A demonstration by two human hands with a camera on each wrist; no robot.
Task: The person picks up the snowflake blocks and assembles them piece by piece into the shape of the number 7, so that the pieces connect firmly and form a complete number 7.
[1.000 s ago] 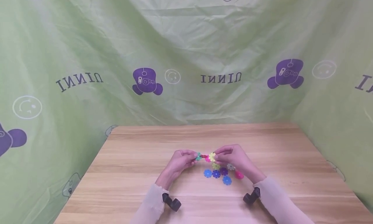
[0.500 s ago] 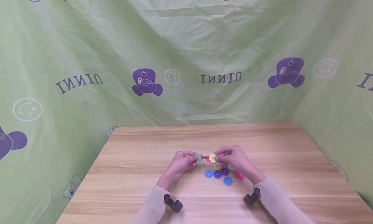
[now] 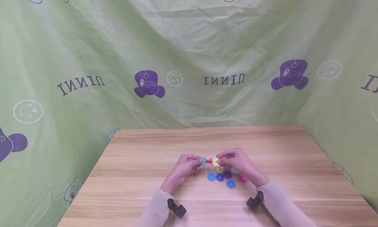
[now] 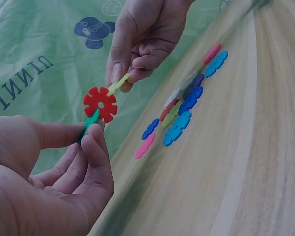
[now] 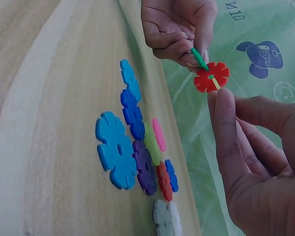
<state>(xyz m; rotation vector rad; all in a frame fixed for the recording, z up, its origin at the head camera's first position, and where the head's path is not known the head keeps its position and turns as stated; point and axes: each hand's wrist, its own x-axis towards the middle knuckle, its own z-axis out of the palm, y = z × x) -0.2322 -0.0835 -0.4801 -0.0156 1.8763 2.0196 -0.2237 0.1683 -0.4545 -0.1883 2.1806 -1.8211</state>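
Observation:
My left hand (image 3: 186,166) pinches a green notched plastic disc (image 4: 91,119) between thumb and fingers. Opposite it, my right hand (image 3: 237,161) holds a yellow notched disc (image 4: 118,83) by its edge. Between the two hands is a red snowflake disc (image 4: 92,100), its slotted rim meeting the green piece on one side and the yellow on the other. In the right wrist view, the yellow disc (image 5: 215,83) appears edge-on, reaching toward the red disc's centre. All three are held above the table.
Loose discs lie on the wooden table (image 3: 133,187) below the hands, among them a light blue disc (image 5: 107,140), a purple disc (image 5: 145,167) and a pink disc (image 4: 145,146). A green printed curtain (image 3: 189,40) hangs behind the table. Black cameras sit on both wrists.
My left hand has shifted slightly right with the green and red discs, narrowing the gap to the yellow disc. My right hand has stayed nearly still; the loose discs lie as before.

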